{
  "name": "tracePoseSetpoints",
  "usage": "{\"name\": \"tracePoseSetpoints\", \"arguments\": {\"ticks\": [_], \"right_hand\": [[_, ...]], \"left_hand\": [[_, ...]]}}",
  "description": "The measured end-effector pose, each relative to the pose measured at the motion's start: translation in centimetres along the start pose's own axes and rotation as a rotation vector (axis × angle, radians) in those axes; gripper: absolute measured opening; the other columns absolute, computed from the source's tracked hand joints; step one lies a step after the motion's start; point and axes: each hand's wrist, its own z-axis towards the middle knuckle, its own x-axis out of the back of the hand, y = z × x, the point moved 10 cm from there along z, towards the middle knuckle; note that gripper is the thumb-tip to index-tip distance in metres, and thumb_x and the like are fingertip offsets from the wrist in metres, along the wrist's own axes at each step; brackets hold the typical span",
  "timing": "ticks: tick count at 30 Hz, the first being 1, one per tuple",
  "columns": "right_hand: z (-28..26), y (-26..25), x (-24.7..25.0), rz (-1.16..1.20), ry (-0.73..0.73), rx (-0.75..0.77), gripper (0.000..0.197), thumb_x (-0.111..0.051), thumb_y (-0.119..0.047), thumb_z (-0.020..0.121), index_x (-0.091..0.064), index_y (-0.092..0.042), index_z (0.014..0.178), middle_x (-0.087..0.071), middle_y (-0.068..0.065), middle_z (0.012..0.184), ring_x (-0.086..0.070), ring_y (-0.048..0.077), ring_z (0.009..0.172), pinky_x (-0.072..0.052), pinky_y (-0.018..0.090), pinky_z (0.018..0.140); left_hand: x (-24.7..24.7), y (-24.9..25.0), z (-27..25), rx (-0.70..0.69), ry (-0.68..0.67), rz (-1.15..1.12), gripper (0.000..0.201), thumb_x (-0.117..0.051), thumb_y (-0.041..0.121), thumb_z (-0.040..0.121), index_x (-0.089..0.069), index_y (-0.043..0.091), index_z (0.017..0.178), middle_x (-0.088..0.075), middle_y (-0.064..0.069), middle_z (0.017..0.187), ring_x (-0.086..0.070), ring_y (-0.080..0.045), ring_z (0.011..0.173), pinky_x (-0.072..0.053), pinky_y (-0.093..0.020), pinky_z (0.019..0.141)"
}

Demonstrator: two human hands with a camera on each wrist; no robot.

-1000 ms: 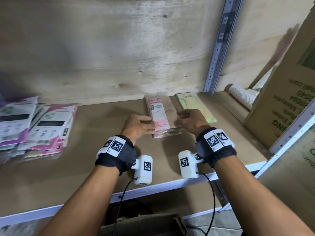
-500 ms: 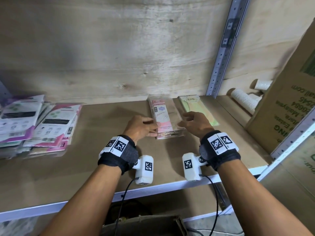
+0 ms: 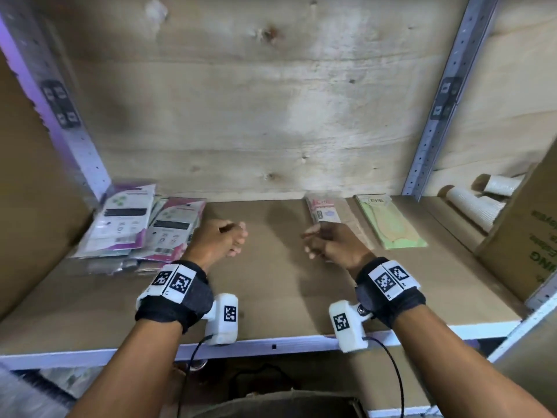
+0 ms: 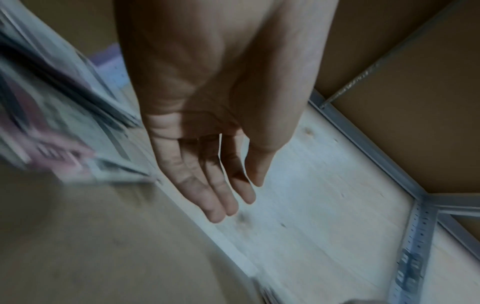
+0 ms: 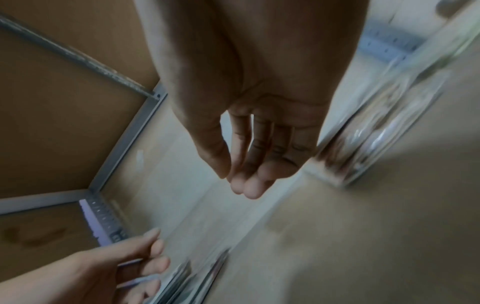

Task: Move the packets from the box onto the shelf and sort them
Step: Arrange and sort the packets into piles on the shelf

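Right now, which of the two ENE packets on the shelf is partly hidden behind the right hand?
The pink ENE packet: the right hand covers its near end. The green ENE packet beside it, further right, shows whole.

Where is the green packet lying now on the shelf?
In the head view the green packet lies flat at the right rear of the shelf, just right of the pink packet and left of the paper cups.

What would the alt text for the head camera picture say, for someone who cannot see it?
Two empty hands, the left hand and the right hand, hang over a brown shelf. A pink packet and a green packet lie side by side at the back right, and a pile of purple and pink packets lies at the left.
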Motion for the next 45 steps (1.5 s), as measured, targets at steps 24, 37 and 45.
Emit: {"name": "tracePoseSetpoints", "arguments": {"ticks": [24,37,45], "right_hand": [[13.3,-5.7,-27.1,-0.271,-0.089,-0.196,0.075,-0.086,-0.024,0.07,-0.039,-0.005,0.126,-0.067,0.015,0.102,-0.069,0.033,0.094,-0.057,0.048,0.086],[12.4,-4.5,-25.7,0.012,-0.097,-0.289,0.056,-0.064,0.005,0.08,-0.04,-0.006,0.13,-0.066,0.025,0.095,-0.068,0.029,0.058,-0.058,0.053,0.077],[11.8,-5.0,-26.0,0.08,-0.118,-0.292,0.034,-0.067,0.0,0.082,-0.059,0.015,0.112,-0.069,0.024,0.086,-0.064,0.031,0.07,-0.056,0.047,0.077]], "left_hand": [[20.1,-2.0,-4.4,0.121,0.344,0.099,0.016,-0.064,0.024,0.094,-0.072,0.016,0.083,-0.075,-0.001,0.082,-0.071,-0.014,0.073,-0.06,-0.028,0.075],[19.1,-1.8,-4.7,0.158,0.33,0.062,0.02,-0.065,0.029,0.093,-0.073,0.014,0.081,-0.076,-0.005,0.08,-0.069,-0.02,0.069,-0.06,-0.045,0.086],[18.1,-1.3,-4.9,0.145,0.371,0.024,0.016,-0.068,0.026,0.09,-0.073,0.017,0.078,-0.075,-0.001,0.073,-0.068,-0.015,0.061,-0.062,-0.04,0.082]]}}
